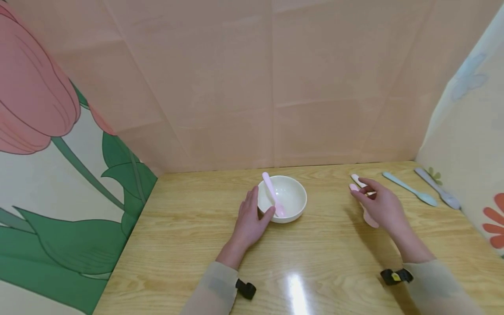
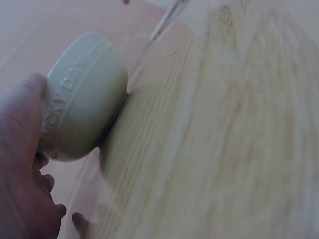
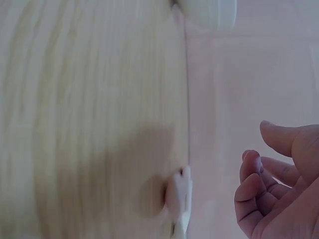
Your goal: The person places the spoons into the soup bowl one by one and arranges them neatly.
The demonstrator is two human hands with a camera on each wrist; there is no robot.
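Observation:
A white bowl (image 1: 293, 194) stands on the table, a pale purple-pink spoon (image 1: 268, 182) leaning inside it. Along the bowl's left side lie the fingers of my left hand (image 1: 249, 221), and the thumb reaches its near rim. In the left wrist view that hand is against the bowl (image 2: 92, 107), whose side bears raised letters. Over a pink spoon (image 1: 371, 220) hovers my right hand (image 1: 379, 205), its thumb and bent fingers apart. The right wrist view shows nothing between them and the pink spoon (image 3: 174, 194) below. Part of a cream-coloured utensil (image 1: 356, 179) is hidden behind the fingers.
Right of the right hand lie a light blue spoon (image 1: 411, 189) and a grey-blue spoon (image 1: 439, 190). A pinkish cloth backdrop (image 1: 236, 109) rises along the rear table edge. Printed panels, one with tulips (image 1: 31, 87), flank the wooden table (image 1: 189, 245).

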